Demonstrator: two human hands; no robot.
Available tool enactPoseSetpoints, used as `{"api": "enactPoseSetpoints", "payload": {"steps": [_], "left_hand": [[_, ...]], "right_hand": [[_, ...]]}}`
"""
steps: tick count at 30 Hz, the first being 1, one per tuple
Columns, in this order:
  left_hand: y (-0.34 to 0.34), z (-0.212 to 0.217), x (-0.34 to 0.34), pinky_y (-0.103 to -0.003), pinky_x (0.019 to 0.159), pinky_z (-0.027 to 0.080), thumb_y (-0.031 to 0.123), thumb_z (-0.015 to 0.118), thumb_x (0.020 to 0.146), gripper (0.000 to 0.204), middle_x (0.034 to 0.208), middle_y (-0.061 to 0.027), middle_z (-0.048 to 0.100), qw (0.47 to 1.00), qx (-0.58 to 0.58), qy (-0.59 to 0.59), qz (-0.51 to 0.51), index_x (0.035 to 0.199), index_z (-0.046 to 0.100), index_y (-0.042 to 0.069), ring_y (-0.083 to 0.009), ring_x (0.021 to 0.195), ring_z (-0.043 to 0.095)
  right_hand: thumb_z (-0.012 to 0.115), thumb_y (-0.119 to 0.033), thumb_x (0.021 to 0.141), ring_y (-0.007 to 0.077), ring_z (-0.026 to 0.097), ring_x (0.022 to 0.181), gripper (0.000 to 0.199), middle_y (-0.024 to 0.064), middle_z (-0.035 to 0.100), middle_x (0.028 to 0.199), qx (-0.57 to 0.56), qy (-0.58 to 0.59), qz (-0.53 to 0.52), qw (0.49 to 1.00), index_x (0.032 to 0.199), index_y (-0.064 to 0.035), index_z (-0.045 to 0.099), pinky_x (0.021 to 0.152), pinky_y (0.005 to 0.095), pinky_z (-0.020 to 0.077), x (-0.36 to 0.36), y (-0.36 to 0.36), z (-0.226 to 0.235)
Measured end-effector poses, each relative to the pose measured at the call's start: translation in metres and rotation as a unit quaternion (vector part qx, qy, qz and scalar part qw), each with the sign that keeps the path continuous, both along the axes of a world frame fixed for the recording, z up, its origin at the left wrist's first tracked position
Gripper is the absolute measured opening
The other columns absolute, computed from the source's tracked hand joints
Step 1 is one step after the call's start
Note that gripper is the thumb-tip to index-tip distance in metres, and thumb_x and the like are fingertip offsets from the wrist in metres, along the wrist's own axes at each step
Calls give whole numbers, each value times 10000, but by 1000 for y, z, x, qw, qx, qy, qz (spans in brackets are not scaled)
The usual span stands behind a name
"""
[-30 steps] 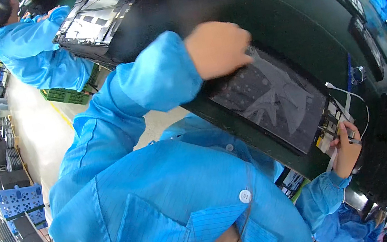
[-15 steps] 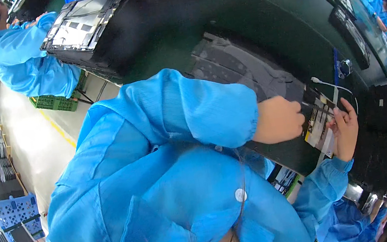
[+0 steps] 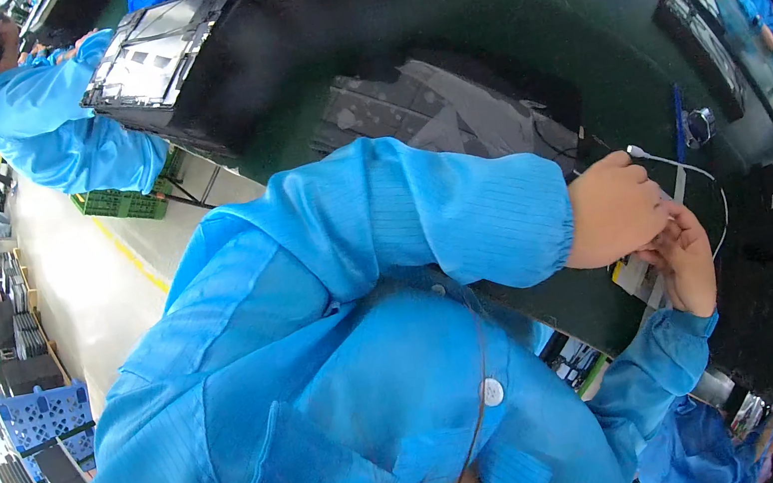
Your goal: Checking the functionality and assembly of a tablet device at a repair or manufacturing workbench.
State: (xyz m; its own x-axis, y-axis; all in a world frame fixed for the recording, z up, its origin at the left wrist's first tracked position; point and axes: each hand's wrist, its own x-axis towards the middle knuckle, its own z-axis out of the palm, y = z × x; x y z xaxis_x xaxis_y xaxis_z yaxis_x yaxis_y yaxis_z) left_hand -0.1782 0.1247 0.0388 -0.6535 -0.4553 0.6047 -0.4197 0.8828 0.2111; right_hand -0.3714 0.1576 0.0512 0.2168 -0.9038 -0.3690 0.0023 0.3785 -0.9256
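Observation:
Over the dark green worktop, my left hand reaches across with curled fingers and meets the fingertips of my right hand. Both are closed in a pinch at the same spot, and whatever lies between them is hidden by the fingers. Partly covered beneath the hands is a flat white and yellow printed piece. Beyond my left forearm lies a spread of dark grey, film-like sheets. A white cable curves just past my hands.
A tall stack of black-framed panels stands at the far left, near a seated co-worker in blue. Past the cable lie a blue strip and a round silver object. Dark panels lean at the far right.
My left hand has moved right, from above the printed piece to my right hand's fingertips. My right hand's raised fingers have curled in. The view has shifted slightly.

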Motion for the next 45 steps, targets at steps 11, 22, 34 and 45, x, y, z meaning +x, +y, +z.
{"api": "enactPoseSetpoints", "payload": {"steps": [11, 22, 34, 45], "left_hand": [[-3, -8, -4, -340, 568, 450, 166, 552, 678, 136, 714, -81, 535, 989, 58, -86, -102, 767, 564, 64, -243, 691, 572], [-6, -9, -4, -362, 592, 437, 174, 552, 677, 114, 693, -81, 568, 992, 58, -15, -107, 748, 570, 86, -260, 681, 566], [-2, -20, -12, -379, 622, 415, 193, 542, 682, 132, 665, -91, 588, 991, 124, -51, 24, 622, 599, 89, -267, 686, 573], [-5, -22, -10, -357, 655, 382, 192, 555, 654, 101, 684, -69, 592, 988, 118, -79, 54, 634, 605, 106, -238, 744, 568]], "right_hand": [[423, -61, 855, 158, 569, 653, 182, 82, 588, 796, 32, -17, -8, 999, 989, 3, 529, 565, 236, 452, -4, 1, 4], [484, -91, 858, 72, 494, 606, 179, 15, 561, 777, -55, 118, 43, 991, 1020, -21, 516, 523, 188, 389, -12, 0, -13], [518, -71, 848, 30, 468, 621, 194, -11, 535, 802, -101, 235, -33, 966, 1039, -41, 530, 509, 162, 367, -9, -2, -14], [518, -19, 834, 29, 480, 673, 188, 6, 535, 808, -116, 212, -1, 971, 1021, -6, 537, 592, 152, 392, -7, -6, -22]]}}
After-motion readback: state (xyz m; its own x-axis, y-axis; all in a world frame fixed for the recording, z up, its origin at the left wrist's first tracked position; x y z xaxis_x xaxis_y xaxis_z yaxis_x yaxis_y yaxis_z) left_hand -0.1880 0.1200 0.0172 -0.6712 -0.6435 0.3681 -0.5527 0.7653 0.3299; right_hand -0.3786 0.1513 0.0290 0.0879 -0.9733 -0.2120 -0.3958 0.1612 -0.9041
